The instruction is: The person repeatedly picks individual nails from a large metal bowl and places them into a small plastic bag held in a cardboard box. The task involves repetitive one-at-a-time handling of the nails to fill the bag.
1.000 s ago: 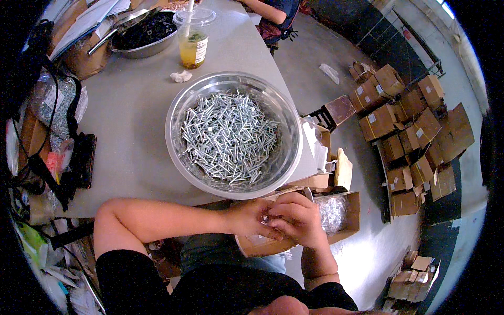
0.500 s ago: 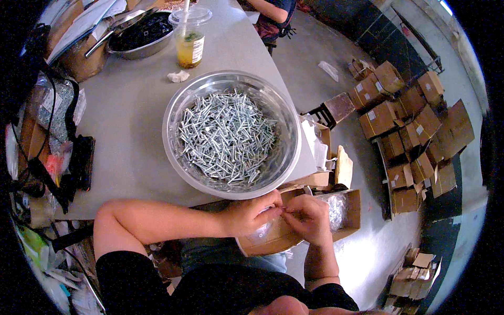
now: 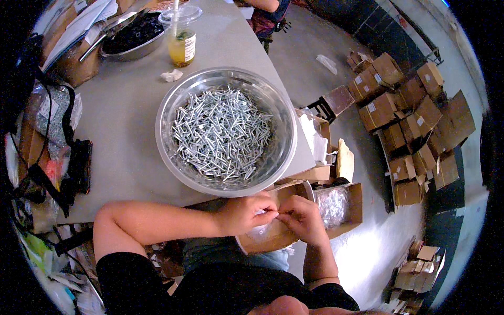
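Note:
In front of me, near the table's front edge, stands a large clear bowl [image 3: 164, 152] filled with silver screws [image 3: 223, 134]. Just below its rim my two hands meet, fingertips pinched together. My left hand [image 3: 245, 215] is closed, with a small whitish bit showing between its fingers. Close against it, my right hand [image 3: 303, 219] is closed in a pinch too; what lies between the fingertips is too small to make out. Beneath both hands is an open cardboard box [image 3: 273, 242] with clear plastic bags in it. More clear plastic bags [image 3: 333, 205] fill the box's right part.
A lidded drink cup [image 3: 182, 47], a crumpled tissue [image 3: 171, 75] and a metal basin [image 3: 134, 51] of black pieces stand farther back on the table. At left lie a bag of metal parts [image 3: 55, 113] and a black case [image 3: 81, 165]. Cardboard cartons [image 3: 378, 113] are stacked at right.
The view has shifted slightly, so the bowl and table sit a little farther left. My hands remain pinched together below the bowl, with only small finger movement.

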{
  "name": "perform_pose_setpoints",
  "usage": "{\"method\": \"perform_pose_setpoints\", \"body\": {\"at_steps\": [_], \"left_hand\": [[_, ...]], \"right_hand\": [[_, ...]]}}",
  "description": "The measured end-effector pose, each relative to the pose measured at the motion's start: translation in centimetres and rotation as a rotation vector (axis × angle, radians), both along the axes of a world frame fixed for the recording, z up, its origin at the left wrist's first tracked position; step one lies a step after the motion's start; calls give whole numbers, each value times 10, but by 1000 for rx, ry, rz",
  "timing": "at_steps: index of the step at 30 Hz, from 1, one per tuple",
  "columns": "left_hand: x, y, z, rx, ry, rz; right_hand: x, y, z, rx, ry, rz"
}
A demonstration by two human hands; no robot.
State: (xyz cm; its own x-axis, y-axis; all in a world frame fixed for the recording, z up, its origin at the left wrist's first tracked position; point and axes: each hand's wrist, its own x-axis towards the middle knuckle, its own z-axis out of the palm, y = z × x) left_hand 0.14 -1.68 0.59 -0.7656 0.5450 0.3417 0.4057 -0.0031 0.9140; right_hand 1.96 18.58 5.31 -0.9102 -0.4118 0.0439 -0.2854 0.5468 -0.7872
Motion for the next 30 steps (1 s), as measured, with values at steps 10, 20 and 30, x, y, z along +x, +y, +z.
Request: {"method": "perform_pose_setpoints", "body": {"at_steps": [10,20,30], "left_hand": [[1,-2,4,-139,22,41],[1,-1,7,-124,-64,68],[-1,2,3,-80,-166,-11]], "right_hand": [[4,-7,3,44,30,-29],[9,24,-7,207,38,-180],[20,60,-64,596,43,-168]]}}
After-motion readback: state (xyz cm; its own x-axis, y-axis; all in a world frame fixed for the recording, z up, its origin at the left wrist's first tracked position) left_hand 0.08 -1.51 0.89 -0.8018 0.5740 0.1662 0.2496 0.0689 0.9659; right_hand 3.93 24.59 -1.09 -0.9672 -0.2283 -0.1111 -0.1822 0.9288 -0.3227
